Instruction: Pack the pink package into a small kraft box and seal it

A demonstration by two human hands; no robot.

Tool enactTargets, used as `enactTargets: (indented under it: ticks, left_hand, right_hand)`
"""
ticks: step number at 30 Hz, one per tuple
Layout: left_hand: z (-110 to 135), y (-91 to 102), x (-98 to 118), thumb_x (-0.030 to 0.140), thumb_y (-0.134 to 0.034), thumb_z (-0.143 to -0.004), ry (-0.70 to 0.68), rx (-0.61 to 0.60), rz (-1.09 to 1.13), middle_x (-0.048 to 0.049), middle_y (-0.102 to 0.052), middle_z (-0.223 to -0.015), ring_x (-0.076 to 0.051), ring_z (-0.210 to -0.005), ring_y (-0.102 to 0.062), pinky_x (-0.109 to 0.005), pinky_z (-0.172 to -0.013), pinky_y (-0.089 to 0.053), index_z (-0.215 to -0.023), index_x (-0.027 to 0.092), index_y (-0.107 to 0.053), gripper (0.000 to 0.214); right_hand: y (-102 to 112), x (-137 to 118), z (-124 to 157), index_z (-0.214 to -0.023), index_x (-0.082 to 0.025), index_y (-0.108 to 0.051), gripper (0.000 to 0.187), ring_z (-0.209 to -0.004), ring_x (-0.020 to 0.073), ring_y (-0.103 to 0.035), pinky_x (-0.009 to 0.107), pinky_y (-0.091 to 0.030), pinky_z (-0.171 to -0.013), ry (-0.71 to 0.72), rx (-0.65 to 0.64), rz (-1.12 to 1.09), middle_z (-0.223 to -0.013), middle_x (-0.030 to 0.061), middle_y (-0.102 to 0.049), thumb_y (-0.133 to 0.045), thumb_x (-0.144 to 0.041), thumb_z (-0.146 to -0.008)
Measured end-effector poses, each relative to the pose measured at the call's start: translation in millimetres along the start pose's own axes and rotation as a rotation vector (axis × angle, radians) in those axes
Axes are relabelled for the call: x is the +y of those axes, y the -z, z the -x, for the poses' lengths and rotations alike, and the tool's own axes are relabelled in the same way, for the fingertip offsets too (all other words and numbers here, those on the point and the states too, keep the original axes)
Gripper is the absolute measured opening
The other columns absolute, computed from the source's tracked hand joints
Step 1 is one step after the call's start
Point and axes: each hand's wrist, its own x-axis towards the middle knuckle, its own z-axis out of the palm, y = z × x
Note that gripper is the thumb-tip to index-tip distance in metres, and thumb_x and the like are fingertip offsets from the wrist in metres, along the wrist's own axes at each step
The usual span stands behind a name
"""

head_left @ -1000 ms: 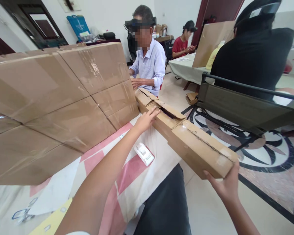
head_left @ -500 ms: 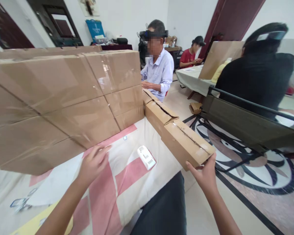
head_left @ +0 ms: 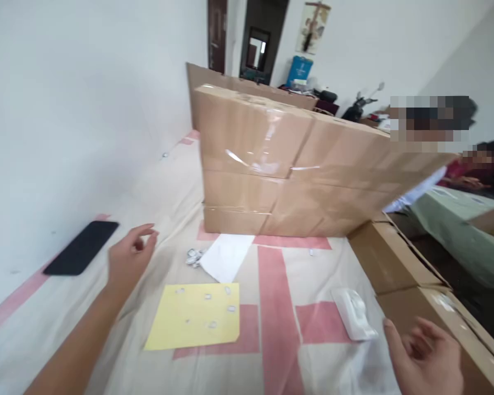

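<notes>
My left hand hovers over the cloth-covered table, fingers loosely curled, holding nothing, nearest a black phone to its left. My right hand is open at the lower right, palm up, beside the long cardboard box on the table's right edge and just right of a small white device. A yellow sheet with small metal clips on it lies between my hands, with a white paper beyond it.
A tall taped cardboard panel stands across the table's far side. Small metal clips lie beside the white paper. A white wall runs along the left. A person sits behind the panel at right, near a green-covered table.
The view has swung left. My right hand has let go of the long box's end and now hangs open. My left hand has moved left, toward the phone.
</notes>
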Motion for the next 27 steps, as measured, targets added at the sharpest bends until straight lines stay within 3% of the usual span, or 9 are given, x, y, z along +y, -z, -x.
enactTargets:
  ticks: [4, 7, 10, 14, 17, 20, 22, 25, 27]
  left_hand:
    - [-18, -48.9, -42, 0.040, -0.055, -0.087, 0.090, -0.209, 0.104, 0.0026, -0.078, -0.089, -0.013, -0.055, -0.057, -0.026, -0.064, -0.047, -0.111, 0.025, -0.070, 0.032]
    - [-18, -73.3, -57, 0.033, -0.054, -0.087, 0.146, -0.333, 0.178, 0.0011, -0.080, -0.091, -0.014, -0.060, -0.063, -0.025, -0.063, -0.047, -0.110, 0.026, -0.071, 0.029]
    - [-15, -79.3, -65, 0.030, -0.054, -0.089, 0.199, -0.398, 0.239, 0.0015, -0.080, -0.095, -0.014, -0.062, -0.064, -0.025, -0.063, -0.046, -0.112, 0.026, -0.070, 0.028]
    - [-16, -76.7, -70, 0.026, -0.054, -0.090, 0.255, -0.459, 0.279, 0.0036, -0.080, -0.099, -0.013, -0.058, -0.060, -0.025, -0.063, -0.045, -0.115, 0.028, -0.068, 0.029]
    - [-19, -77.2, -70, 0.026, -0.054, -0.092, 0.285, -0.497, 0.271, 0.0043, -0.079, -0.102, -0.014, -0.064, -0.064, -0.027, -0.068, -0.046, -0.117, 0.030, -0.068, 0.029]
    - [-21, -77.1, -69, 0.026, -0.055, -0.093, 0.316, -0.527, 0.249, 0.0046, -0.079, -0.104, -0.016, -0.076, -0.069, -0.028, -0.075, -0.047, -0.119, 0.032, -0.067, 0.029]
    - [-20, -75.5, -66, 0.025, -0.056, -0.094, 0.343, -0.544, 0.232, 0.0040, -0.078, -0.107, -0.018, -0.083, -0.071, -0.029, -0.081, -0.048, -0.120, 0.032, -0.066, 0.030]
    - [-26, -77.0, -59, 0.024, -0.058, -0.093, 0.402, -0.573, 0.185, -0.0009, -0.076, -0.114, -0.022, -0.094, -0.071, -0.034, -0.088, -0.049, -0.125, 0.029, -0.063, 0.033]
    - [-40, -87.4, -49, 0.026, -0.063, -0.091, 0.441, -0.607, 0.153, -0.0073, -0.075, -0.115, -0.027, -0.101, -0.070, -0.040, -0.092, -0.050, -0.126, 0.024, -0.063, 0.034]
  right_hand:
    - [-96, -125, -2, -0.110, -0.022, -0.054, 0.041, -0.058, 0.0167, -0.057, 0.032, -0.050, -0.055, 0.345, -0.233, -0.089, -0.081, 0.0006, -0.056, -0.069, -0.051, -0.084]
    - [-153, -192, 11, -0.108, -0.022, -0.056, 0.024, -0.058, 0.0140, -0.053, 0.028, -0.048, -0.055, 0.654, -0.392, -0.116, -0.077, -0.0013, -0.055, -0.063, -0.039, -0.092]
    - [-197, -244, 29, -0.108, -0.022, -0.056, 0.014, -0.062, 0.0146, -0.054, 0.028, -0.048, -0.060, 0.880, -0.506, -0.131, -0.077, -0.0010, -0.057, -0.058, -0.030, -0.096]
    - [-247, -310, 50, -0.106, -0.021, -0.056, 0.010, -0.075, 0.0188, -0.062, 0.031, -0.051, -0.068, 1.029, -0.657, -0.077, -0.088, 0.0039, -0.064, -0.053, -0.025, -0.097]
    - [-284, -367, 61, -0.113, -0.020, -0.059, 0.018, -0.095, 0.0253, -0.066, 0.036, -0.052, -0.077, 1.033, -0.777, 0.195, -0.107, 0.0102, -0.067, -0.050, -0.025, -0.097]
    - [-320, -428, 66, -0.121, -0.017, -0.059, 0.029, -0.113, 0.0341, -0.062, 0.042, -0.053, -0.085, 0.985, -0.808, 0.493, -0.125, 0.0172, -0.062, -0.055, -0.032, -0.096]
    - [-347, -466, 66, -0.125, -0.016, -0.058, 0.035, -0.122, 0.0376, -0.057, 0.047, -0.052, -0.093, 0.948, -0.814, 0.563, -0.132, 0.0198, -0.058, -0.057, -0.035, -0.096]
    - [-387, -512, 56, -0.141, -0.020, -0.050, 0.050, -0.138, 0.0421, -0.045, 0.058, -0.044, -0.105, 0.700, -0.839, 0.621, -0.155, 0.0198, -0.042, -0.061, -0.032, -0.094]
    - [-410, -533, 40, -0.151, -0.017, -0.042, 0.065, -0.146, 0.0515, -0.031, 0.071, -0.036, -0.107, 0.550, -0.833, 0.660, -0.164, 0.0238, -0.027, -0.065, -0.026, -0.091]
